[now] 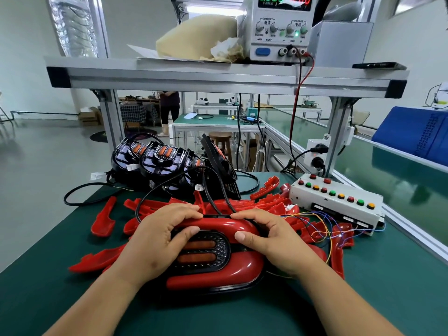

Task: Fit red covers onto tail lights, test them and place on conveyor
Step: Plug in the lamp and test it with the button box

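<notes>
The glossy red plastic cover [213, 248] is being pressed onto the black tail light [206, 251] by left hand [157, 241] and right hand [269, 241], both gripping it; testing likely follows.

Power supply [278, 27] on the shelf: green display reads 0.000 over "CURRENT A"; red display digits blurred. Knob labels "CURRENT", "VOLTAGE", "COARSE", "FINE", "OUTPUT", "ON", "OFF", "GND". Blue bin [417, 134] markings unreadable.
</notes>
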Tool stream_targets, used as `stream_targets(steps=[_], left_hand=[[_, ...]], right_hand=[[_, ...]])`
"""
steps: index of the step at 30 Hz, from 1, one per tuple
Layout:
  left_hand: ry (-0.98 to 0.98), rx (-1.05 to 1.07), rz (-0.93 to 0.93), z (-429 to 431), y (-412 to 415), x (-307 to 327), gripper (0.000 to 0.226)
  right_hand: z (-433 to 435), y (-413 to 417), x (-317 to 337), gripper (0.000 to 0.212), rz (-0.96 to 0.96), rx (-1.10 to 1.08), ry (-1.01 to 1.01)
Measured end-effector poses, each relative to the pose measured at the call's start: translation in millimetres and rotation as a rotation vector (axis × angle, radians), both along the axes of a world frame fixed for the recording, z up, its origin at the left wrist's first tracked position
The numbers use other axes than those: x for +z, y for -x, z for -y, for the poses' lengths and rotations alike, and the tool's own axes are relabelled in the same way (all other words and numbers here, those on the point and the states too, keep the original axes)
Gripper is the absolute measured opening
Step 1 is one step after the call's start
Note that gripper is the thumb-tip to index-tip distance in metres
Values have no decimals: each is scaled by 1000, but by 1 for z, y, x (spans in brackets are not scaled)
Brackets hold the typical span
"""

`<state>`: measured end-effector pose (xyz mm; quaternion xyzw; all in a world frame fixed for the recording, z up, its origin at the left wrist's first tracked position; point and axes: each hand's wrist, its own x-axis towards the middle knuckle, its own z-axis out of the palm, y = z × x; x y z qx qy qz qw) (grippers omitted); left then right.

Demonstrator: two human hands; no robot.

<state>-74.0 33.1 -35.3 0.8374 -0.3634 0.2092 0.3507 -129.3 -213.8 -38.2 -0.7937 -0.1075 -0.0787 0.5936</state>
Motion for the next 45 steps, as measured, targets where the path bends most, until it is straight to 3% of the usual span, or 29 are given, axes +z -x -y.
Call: stream_targets(steps=[6, 14, 24, 32, 35, 40, 45], left_hand=[[45, 37, -27, 1, -2, -3, 24], [245, -17, -321, 6, -3, -8, 22], [300, -102, -313, 5, 3, -3, 23], [184, 21, -224, 8, 0, -5, 32], [304, -47, -423, 10, -1, -6, 25], [442, -114, -749, 1, -10, -10, 65], [553, -164, -706, 3, -8, -13, 60]], right_hand=[[-4, -1, -1, 32, 6, -44, 3], [-6, -2, -1, 32, 48, -93, 53], [0, 2, 3, 22, -56, 41, -83], [-6, 2, 5, 24, 82, -55, 237], [-7, 2, 5, 24, 81, -66, 220], [-7, 3, 5, 29, 96, -86, 115], [-4, 1, 5, 56, 13, -119, 28]])
